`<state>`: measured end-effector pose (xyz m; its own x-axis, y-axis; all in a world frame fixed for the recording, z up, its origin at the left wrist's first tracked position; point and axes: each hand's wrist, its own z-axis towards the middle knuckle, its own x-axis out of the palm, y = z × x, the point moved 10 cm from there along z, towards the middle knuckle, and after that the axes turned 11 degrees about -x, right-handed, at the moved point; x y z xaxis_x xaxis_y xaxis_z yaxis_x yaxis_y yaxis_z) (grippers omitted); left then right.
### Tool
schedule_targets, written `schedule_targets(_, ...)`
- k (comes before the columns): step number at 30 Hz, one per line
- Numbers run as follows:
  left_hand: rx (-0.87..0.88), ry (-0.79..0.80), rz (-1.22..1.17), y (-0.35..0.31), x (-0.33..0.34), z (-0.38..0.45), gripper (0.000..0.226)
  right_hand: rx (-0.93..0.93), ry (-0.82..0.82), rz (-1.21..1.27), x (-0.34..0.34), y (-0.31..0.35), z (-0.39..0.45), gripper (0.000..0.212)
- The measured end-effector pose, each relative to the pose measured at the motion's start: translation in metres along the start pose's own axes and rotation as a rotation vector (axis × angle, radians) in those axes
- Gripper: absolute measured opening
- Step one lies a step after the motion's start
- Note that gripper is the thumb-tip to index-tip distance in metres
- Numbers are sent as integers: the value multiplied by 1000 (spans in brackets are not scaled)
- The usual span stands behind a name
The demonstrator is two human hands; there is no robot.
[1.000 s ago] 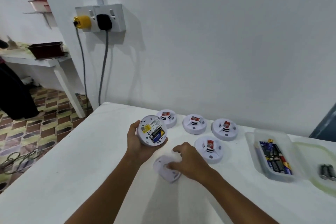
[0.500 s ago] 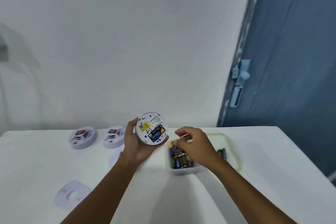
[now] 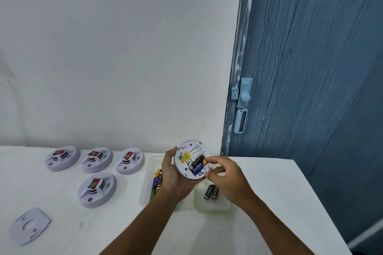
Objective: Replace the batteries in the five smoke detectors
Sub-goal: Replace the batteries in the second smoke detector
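5 smoke detectors point(image 3: 192, 159), 2 loose batteries point(image 3: 211, 192)

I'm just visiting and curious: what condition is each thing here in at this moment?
Held smoke detector: back open, battery showing.
Left hand: grips the detector.
Right hand: fingertips at the battery.
Four detectors: lying on table.
Cover plate: off, lying flat.
Two loose batteries: lying in lid.
Door: closed.

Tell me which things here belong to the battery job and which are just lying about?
Part of the job:
- open detector held in the left hand
- battery in it, with the right hand at its end
- four detectors on the table
- tub of batteries
- two loose batteries on the lid
- backplate, removed

Just there:
- blue door
- door latch
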<state>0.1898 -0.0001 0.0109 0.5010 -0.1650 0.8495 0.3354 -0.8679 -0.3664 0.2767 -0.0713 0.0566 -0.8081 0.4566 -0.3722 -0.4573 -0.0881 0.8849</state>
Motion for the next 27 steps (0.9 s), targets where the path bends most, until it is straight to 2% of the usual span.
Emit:
schedule_targets(10, 103, -74, 55, 4, -5, 13, 57, 39, -100, 11, -2, -16, 3, 18)
schedule_targets(15, 174, -73, 63, 2, -5, 12, 47, 54, -143, 95, -7, -22, 10, 16)
schedule_targets(21, 212, -111, 105, -3, -8, 12, 45, -49, -278, 52, -15, -12, 11, 19)
schedule_targets(23, 225, -112, 141, -6, -7, 13, 45, -39, -313, 135, -15, -12, 13, 20)
schedule_targets(26, 237, -110, 177, -12, -11, 13, 51, 66, -401, 386, -22, -24, 14, 18)
schedule_targets(27, 242, -109, 179, -14, -13, 12, 52, 98, -414, 390, -27, -31, 14, 17)
